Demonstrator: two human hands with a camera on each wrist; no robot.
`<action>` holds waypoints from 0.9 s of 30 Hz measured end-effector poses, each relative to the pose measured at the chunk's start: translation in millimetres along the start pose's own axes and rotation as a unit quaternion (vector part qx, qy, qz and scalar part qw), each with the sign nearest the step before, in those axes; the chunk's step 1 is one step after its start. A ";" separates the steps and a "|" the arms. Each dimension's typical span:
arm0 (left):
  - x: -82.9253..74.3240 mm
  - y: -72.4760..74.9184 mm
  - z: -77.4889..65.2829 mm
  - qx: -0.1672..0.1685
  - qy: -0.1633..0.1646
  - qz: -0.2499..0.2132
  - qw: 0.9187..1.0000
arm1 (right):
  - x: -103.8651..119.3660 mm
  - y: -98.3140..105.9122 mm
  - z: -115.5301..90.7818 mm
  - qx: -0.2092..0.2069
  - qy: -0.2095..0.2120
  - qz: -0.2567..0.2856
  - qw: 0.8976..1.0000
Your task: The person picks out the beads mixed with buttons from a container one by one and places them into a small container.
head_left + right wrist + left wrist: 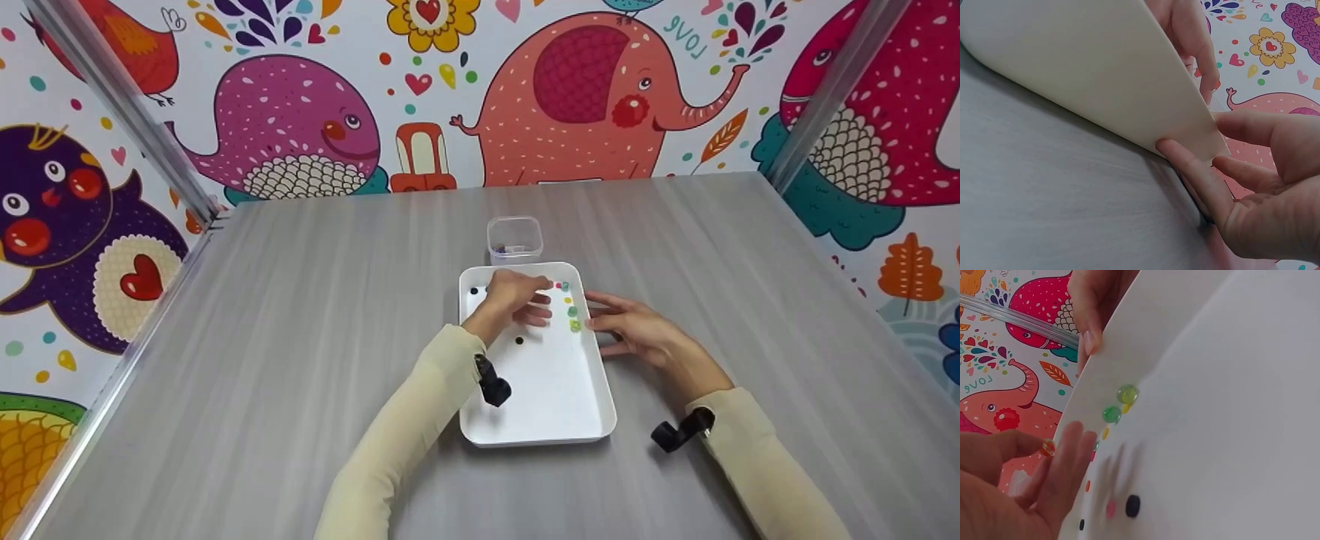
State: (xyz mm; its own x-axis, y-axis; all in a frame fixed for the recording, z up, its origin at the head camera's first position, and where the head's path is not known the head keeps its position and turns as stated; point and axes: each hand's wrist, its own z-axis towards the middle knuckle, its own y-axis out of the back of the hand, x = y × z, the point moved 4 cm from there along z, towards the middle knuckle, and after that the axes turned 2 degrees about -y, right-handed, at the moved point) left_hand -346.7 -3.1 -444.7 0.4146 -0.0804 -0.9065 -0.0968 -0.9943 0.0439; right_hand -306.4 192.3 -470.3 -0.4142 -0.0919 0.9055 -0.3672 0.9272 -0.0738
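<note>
My left hand [514, 294] is over the far part of a white tray [536, 397]. In the left wrist view it pinches a small orange-striped bead [1047, 448] between thumb and forefinger, the other fingers extended. Along the tray's right side sit a yellow-green bead [1127, 394], a green bead [1111, 414] and small yellow pieces [1105, 433]. Black pieces [1132, 506] and a pink piece [1111, 508] lie on the tray floor. My right hand [637, 330] rests its fingertips against the outside of the tray's right wall, fingers loosely extended.
A clear plastic box [515, 238] with a few small things in it stands just beyond the tray. The grey table [300, 360] meets printed panels at the back and sides, with metal posts [840, 97] at the corners.
</note>
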 end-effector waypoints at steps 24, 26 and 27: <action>-15.3 17.0 -1.4 -0.023 -0.024 0.025 0.999 | -0.7 -0.4 -0.7 -0.002 0.001 -0.004 1.000; -15.8 18.8 -1.2 -0.024 -0.026 0.022 0.999 | -0.4 -0.5 -0.3 -0.003 0.000 -0.005 1.000; -16.2 19.6 -1.1 -0.026 -0.028 0.021 0.999 | -0.2 -0.6 -0.2 -0.004 0.000 -0.005 1.000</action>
State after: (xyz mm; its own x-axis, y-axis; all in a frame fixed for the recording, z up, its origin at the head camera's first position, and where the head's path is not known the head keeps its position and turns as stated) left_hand -354.3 -21.3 -428.6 0.3604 -0.1192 -0.9251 -0.0659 -0.9926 0.1023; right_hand -306.0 191.8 -470.4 -0.4108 -0.1003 0.9062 -0.3642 0.9293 -0.0623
